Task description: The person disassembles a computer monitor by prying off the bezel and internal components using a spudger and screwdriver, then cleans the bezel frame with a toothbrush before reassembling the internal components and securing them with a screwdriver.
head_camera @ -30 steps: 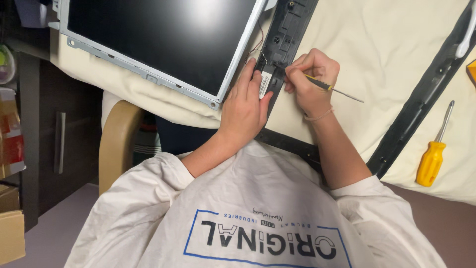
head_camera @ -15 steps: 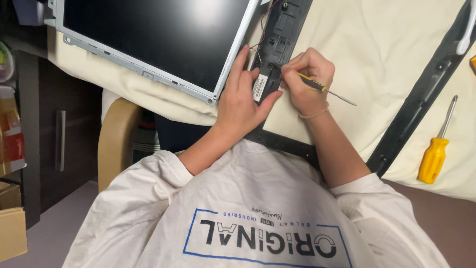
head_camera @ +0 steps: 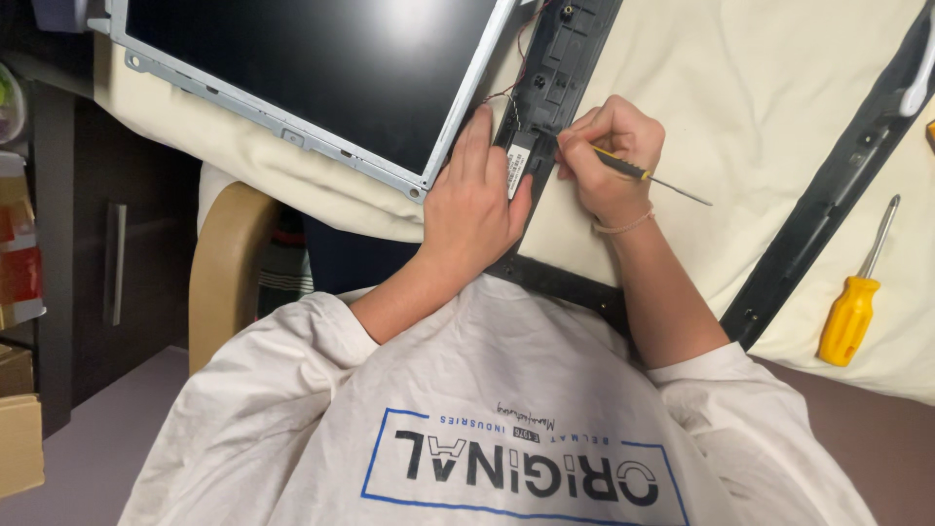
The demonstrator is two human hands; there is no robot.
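Note:
A bare LCD panel (head_camera: 321, 68) with a metal rim lies on a cream cloth (head_camera: 769, 88). Beside it runs a black plastic frame strip (head_camera: 565, 68) with thin wires and a small black module carrying a white label (head_camera: 517, 161). My left hand (head_camera: 472, 209) lies flat on that strip, fingers over the module and against the panel's edge. My right hand (head_camera: 614, 161) pinches a thin screwdriver (head_camera: 648, 177) like a pen. Its front end is hidden at my fingers by the strip, just right of the module.
A yellow-handled screwdriver (head_camera: 855, 304) lies on the cloth at the right, beside another black frame strip (head_camera: 828, 200). A white tool (head_camera: 916, 83) shows at the top right. A curved wooden chair part (head_camera: 219, 282), a dark cabinet (head_camera: 117, 253) and cardboard boxes (head_camera: 19, 429) are at the left.
Both hands stay at the same spot on the black strip. My right hand and its screwdriver have shifted only slightly, and the view has drifted a little.

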